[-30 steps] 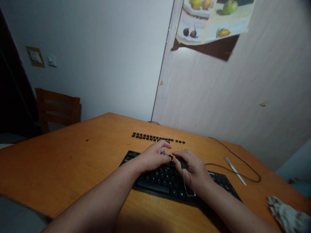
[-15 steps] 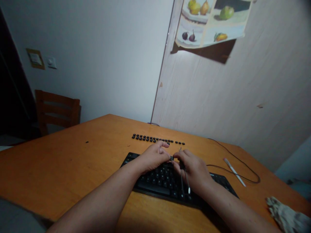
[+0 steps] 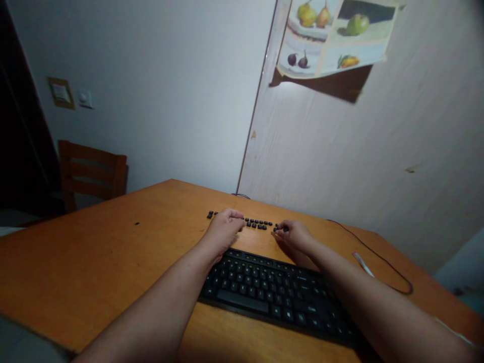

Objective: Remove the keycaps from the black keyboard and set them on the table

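The head view looks down on an orange wooden surface [image 3: 94,262] with a black keyboard [image 3: 272,292] lying near its front edge. Beyond the keyboard, a row of keycaps [image 3: 259,223] lies loose on the wood.

The left hand [image 3: 223,229] rests curled over the left part of that row. Its grip is turned away, so I cannot tell whether it holds anything. The right hand [image 3: 297,233] is at the row's right end, its grip pinched narrow on a small dark keycap [image 3: 277,229]. I cannot tell whether that cap is lifted or sits on the wood.

Both forearms cross over the keyboard. A black cable [image 3: 378,257] loops to the right, just past a thin white stick [image 3: 363,263]. A wooden chair [image 3: 91,174] stands at the far left, and a fruit poster [image 3: 336,38] hangs on the wall.

The main risk, as I judge it, is scatter. The curled left hand covers several caps, and a sideways drag of the knuckles could knock them out of line. The light is also dim, so a small dark cap slipping from the pinch would be hard to find. The caps lie on the bare wood, not in a tray or bowl.
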